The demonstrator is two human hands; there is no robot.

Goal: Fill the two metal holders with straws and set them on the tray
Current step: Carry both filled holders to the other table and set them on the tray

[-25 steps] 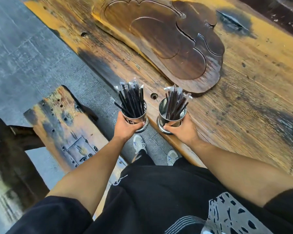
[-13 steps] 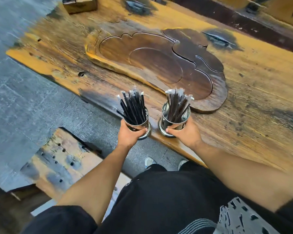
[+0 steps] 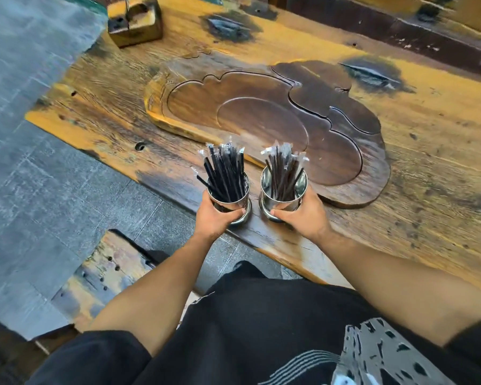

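Now both hands, left hand (image 3: pixel 215 218) and right hand (image 3: pixel 303 215), grip straw-filled metal holders (image 3: pixel 283 201) near the tabletop (image 3: pixel 428 162) edge, fingers clenched; next, setting them forward onto the wooden tray (image 3: pixel 331 151).

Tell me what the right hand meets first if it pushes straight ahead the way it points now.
Probably the near rim of the wooden tray. The right hand grips a metal holder of straws, pointing away from the person across the table. Height above the table is unclear, so it may clear the rim.
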